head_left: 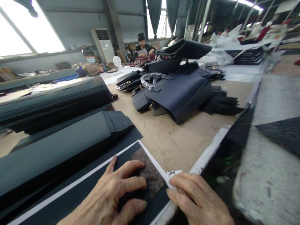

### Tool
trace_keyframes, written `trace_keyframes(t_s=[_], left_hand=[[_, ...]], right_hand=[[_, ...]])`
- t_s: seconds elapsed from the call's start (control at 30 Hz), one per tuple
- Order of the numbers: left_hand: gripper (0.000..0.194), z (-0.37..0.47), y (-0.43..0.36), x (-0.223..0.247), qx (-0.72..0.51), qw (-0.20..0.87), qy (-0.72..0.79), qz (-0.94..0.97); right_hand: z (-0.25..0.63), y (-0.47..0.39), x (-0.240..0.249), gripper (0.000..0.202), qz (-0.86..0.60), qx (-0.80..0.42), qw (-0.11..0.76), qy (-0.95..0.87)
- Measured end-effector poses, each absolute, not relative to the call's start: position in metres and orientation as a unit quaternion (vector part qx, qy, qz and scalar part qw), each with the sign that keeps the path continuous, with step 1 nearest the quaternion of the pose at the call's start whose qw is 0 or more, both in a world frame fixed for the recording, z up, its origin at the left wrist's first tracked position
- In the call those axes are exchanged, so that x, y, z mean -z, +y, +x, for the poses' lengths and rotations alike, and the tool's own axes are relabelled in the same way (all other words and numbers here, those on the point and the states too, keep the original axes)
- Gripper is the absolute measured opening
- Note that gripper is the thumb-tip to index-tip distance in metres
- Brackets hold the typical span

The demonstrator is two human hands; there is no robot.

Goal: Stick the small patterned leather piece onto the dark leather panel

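Head view: left hand (117, 190) lies flat, fingers spread, pressing a dark navy leather panel (70, 197) with a brown patterned patch (150, 175) just beyond the fingertips; right hand (197, 197) pinches a small white paper tab (173, 175) at the panel's corner; thin, flexible stuff, probably light, best gripped at that edge; navy handbags (178, 93) sit far beyond on the desk (173, 137).

A scuffed tan desk (178, 140) carries dark sheet stacks (53, 103) beyond the left grip (112, 197), a navy panel with white strip (77, 187) beneath it, and navy handbags (178, 90) heaped well ahead of the right grip (199, 200) beside black cut pieces (222, 104).
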State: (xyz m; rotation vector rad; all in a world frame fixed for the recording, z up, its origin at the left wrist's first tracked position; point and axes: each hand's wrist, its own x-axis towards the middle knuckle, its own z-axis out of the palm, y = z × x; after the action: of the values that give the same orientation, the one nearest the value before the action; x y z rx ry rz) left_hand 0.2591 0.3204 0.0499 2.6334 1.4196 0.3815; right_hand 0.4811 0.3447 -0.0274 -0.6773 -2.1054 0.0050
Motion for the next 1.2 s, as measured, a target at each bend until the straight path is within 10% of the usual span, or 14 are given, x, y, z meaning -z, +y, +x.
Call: trace_keyframes(t_s=[0.8,1.2], left_hand=[[0.020,0.290,0.325,-0.022,-0.197,-0.177,0.395,0.880],[0.011,0.288,0.338,-0.044,-0.197,0.054,0.484,0.851]], right_hand=[[0.471,0.341,0.035,0.030,-0.300,-0.031,0.522,-0.798],[0.469,0.342,0.036,0.030,-0.306,-0.049,0.515,-0.799]])
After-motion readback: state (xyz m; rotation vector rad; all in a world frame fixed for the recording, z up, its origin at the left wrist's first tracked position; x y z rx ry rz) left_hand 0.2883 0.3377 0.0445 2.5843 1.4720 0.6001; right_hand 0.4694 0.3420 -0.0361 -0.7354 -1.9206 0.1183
